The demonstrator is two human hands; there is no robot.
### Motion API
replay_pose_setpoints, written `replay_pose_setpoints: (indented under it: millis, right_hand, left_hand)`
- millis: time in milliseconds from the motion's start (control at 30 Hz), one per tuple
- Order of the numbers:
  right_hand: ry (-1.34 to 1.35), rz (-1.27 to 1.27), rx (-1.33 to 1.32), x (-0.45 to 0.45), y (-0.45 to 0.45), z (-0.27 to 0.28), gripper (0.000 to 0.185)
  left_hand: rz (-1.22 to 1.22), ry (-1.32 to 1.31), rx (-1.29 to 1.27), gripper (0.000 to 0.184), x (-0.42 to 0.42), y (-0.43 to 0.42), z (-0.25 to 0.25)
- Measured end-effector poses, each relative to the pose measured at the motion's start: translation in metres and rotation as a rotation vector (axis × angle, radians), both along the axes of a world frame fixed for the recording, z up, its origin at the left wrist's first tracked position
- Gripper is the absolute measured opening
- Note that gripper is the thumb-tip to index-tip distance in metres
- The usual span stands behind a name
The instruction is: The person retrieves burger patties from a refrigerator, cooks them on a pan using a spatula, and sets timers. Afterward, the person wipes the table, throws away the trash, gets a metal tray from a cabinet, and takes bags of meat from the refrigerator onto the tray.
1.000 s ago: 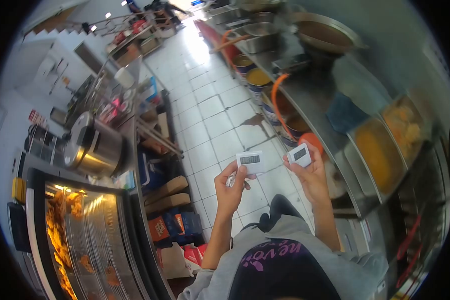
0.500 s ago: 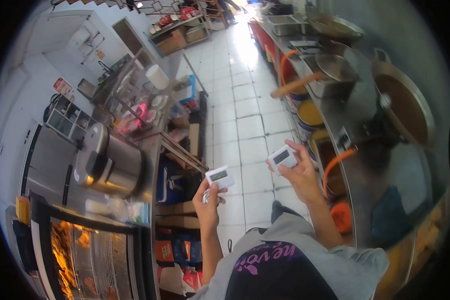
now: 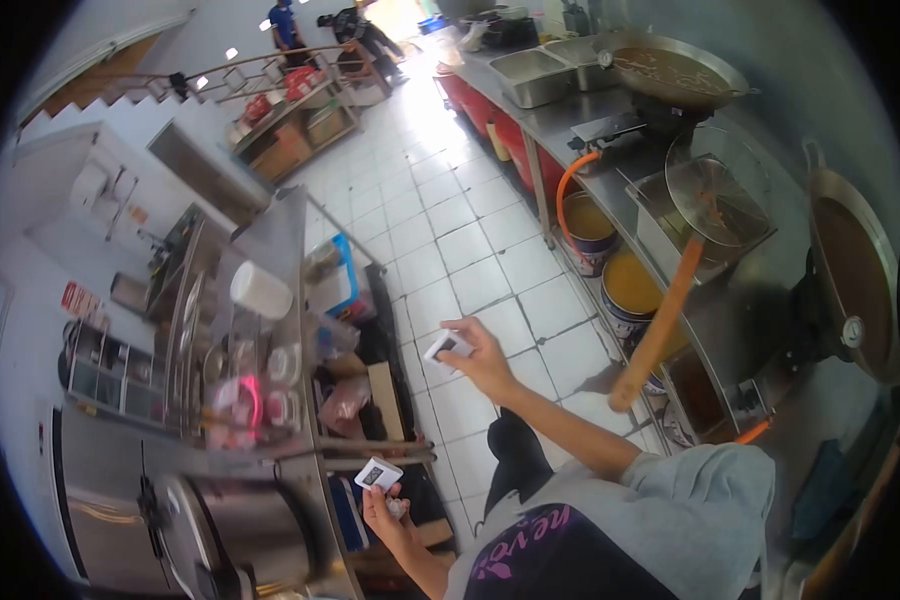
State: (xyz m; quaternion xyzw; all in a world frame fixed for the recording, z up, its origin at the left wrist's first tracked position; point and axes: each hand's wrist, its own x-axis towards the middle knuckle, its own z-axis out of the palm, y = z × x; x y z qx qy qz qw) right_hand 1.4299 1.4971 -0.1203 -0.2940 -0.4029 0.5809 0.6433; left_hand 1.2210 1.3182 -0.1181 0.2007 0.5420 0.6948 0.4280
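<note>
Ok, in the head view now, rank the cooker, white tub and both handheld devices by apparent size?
1. Cooker
2. White tub
3. Left device and right device: too alike to rank, since fingers partly cover the right one.

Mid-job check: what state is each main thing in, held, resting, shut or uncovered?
Nearer-left white LCD device: held in left grip, reading illegible.
Other white LCD device: held in right grip, reading illegible.
Steel cooker: lid shut.
Wooden-handled skimmer: lying over rectangular metal pan.
Far wok: uncovered, brown contents.
Near wok: uncovered, brown contents.
Blue bucket: uncovered, yellowish contents.
</note>
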Motion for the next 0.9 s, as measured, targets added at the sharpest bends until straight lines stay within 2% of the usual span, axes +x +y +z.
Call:
replay_pose_setpoints:
  millis: [33, 100, 200, 267, 333, 400, 433, 500, 533, 633, 700, 733, 767, 833, 867, 900]
  right_hand:
    - [-0.080, -0.089, -0.017, 0.008, 0.026, -0.009, 0.039]
    - [-0.062, -0.288, -0.068, 0.032, 0.068, -0.020, 0.034]
    - [-0.225, -0.619, -0.223, 0.081, 0.118, -0.048, 0.034]
    - [-0.220, -0.854, -0.298, 0.113, 0.142, -0.067, 0.029]
    - [-0.181, -0.952, -0.407, 0.149, 0.162, -0.090, 0.030]
    - [0.005, -1.097, -0.377, 0.175, 0.190, -0.085, 0.036]
    - [0.005, -1.120, -0.382, 0.191, 0.209, -0.089, 0.036]
    - [-0.183, -1.368, -0.212, 0.225, 0.253, -0.095, 0.041]
    - [-0.189, -1.388, -0.215, 0.242, 0.274, -0.092, 0.041]
    - [-0.215, -1.447, -0.241, 0.289, 0.341, -0.075, 0.039]
    - [-0.357, -1.586, -0.254, 0.318, 0.382, -0.072, 0.033]
    - [-0.390, -1.658, -0.377, 0.332, 0.400, -0.070, 0.029]
    - [-0.387, -1.673, -0.377, 0.349, 0.416, -0.074, 0.029]
    - [-0.719, -1.786, -0.490, 0.380, 0.442, -0.094, 0.029]
    - [-0.933, -1.881, -0.464, 0.381, 0.451, -0.091, 0.029]
    - [-0.943, -1.878, -0.487, 0.381, 0.458, -0.091, 0.029]
  left_hand:
    - [-0.031, 0.001, -0.004, 0.025, -0.008, 0.034, 0.003]
    - [-0.100, 0.061, 0.013, 0.025, -0.017, 0.110, 0.021]
    - [-0.352, 0.182, 0.098, 0.028, -0.028, 0.235, 0.044]
    - [-0.481, 0.225, 0.083, 0.027, -0.015, 0.311, 0.065]
    - [-0.583, 0.253, 0.076, 0.027, 0.004, 0.382, 0.074]
    - [-0.706, 0.211, 0.102, 0.027, 0.031, 0.448, 0.076]
    - [-0.773, 0.146, 0.121, 0.026, 0.046, 0.476, 0.075]
    - [-0.853, 0.102, 0.137, 0.026, 0.077, 0.535, 0.069]
    - [-0.912, 0.063, 0.156, 0.026, 0.090, 0.563, 0.065]
    - [-0.928, 0.096, 0.168, 0.025, 0.117, 0.639, 0.065]
    - [-0.949, 0.098, 0.176, 0.025, 0.125, 0.686, 0.066]
    - [-0.911, 0.135, 0.165, 0.026, 0.124, 0.710, 0.063]
    - [-0.873, 0.174, 0.157, 0.027, 0.123, 0.736, 0.060]
    - [-0.871, 0.195, 0.126, 0.029, 0.115, 0.782, 0.048]
    - [-0.781, 0.189, 0.058, 0.030, 0.112, 0.801, 0.042]
    - [-0.690, 0.181, -0.015, 0.030, 0.108, 0.817, 0.035]
